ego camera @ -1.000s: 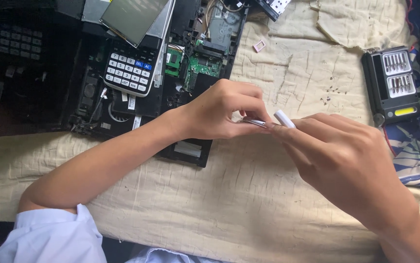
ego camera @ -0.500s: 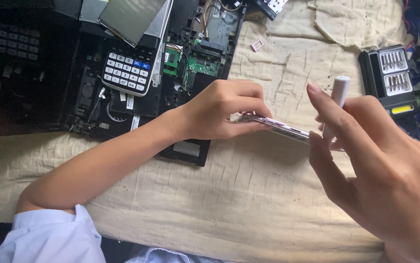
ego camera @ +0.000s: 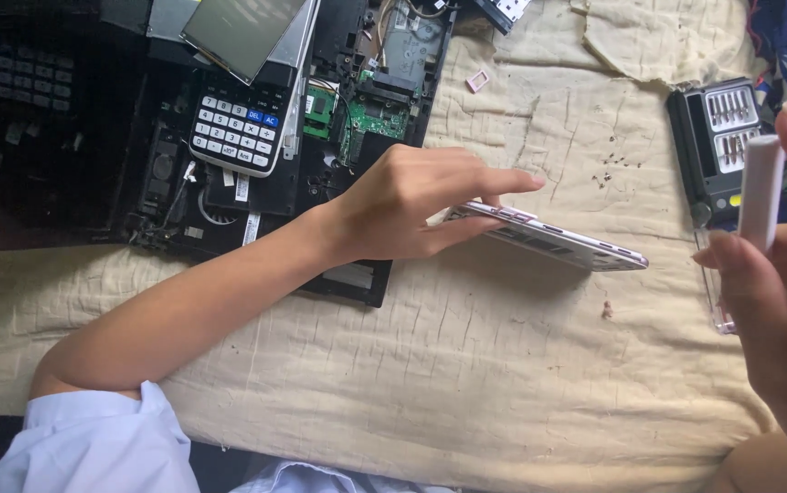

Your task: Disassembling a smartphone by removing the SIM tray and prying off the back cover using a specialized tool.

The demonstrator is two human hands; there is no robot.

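The left hand (ego camera: pixel 411 205) grips a slim phone (ego camera: pixel 553 242) tilted on edge over the cloth (ego camera: pixel 411 365), while the right hand's (ego camera: pixel 781 301) fingers pinch a white tool (ego camera: pixel 761 192), apparently mid-disassembly.

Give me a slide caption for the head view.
Left hand tilts a phone on edge; right hand lifts a white tool beside an opened laptop.
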